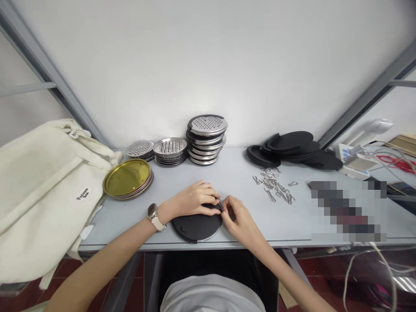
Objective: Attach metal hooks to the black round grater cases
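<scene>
A round black disc [195, 226] with a silver rim showing at its lower right lies flat near the table's front edge. My left hand [199, 199] is laid across its far side, fingers bent over it and holding it at the right rim. At that rim a small metal clip [221, 204] shows between my hands, partly hidden by fingers. My right hand [238, 217] pinches there with thumb and forefinger. Loose metal snap clips [276, 186] lie in a heap to the right, behind them several black covers [292, 149].
Along the wall stand a tall stack of perforated metal grater discs [207, 125], a middle stack [170, 147] and a lower one [139, 148]. Gold lids [128, 177] are piled at left beside a cream bag [48, 186]. A blurred-out patch [349, 212], cables and a white box [352, 160] occupy the right.
</scene>
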`<state>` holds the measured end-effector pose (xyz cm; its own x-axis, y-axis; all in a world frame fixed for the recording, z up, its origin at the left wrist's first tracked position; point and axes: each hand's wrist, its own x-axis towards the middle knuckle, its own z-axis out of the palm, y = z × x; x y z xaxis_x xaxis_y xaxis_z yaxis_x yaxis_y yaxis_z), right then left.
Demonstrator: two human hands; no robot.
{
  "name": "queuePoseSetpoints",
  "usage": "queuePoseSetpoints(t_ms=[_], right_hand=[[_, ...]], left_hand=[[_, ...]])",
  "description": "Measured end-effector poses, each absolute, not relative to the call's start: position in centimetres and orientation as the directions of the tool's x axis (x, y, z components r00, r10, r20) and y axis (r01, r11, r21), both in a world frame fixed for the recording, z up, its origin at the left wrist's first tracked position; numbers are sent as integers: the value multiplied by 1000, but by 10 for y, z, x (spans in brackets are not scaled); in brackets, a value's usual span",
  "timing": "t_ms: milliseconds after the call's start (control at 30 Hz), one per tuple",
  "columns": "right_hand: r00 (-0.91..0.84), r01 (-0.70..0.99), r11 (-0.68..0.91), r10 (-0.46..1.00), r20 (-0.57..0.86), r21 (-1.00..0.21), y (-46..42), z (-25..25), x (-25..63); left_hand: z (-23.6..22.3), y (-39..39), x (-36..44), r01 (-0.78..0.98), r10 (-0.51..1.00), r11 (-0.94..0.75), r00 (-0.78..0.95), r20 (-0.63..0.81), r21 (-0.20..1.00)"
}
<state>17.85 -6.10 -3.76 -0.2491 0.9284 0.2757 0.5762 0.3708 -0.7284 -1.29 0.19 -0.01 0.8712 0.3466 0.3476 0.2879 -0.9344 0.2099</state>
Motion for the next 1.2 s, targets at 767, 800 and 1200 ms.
queuePoseSetpoints(t_ms=[767,800,1200], right_hand=[[-284,633,406,914,290,-659,-62,-34,177],[-291,632,413,911,293,-656,-62,-34,178],[-351,633,477,879,323,-609,-61,-33,179]], left_hand=[[2,-2,-13,320,382,-920,865,327,228],[3,-2,-12,327,385,-919,863,326,218],[2,-2,-11,347,409,-910,840,355,227]])
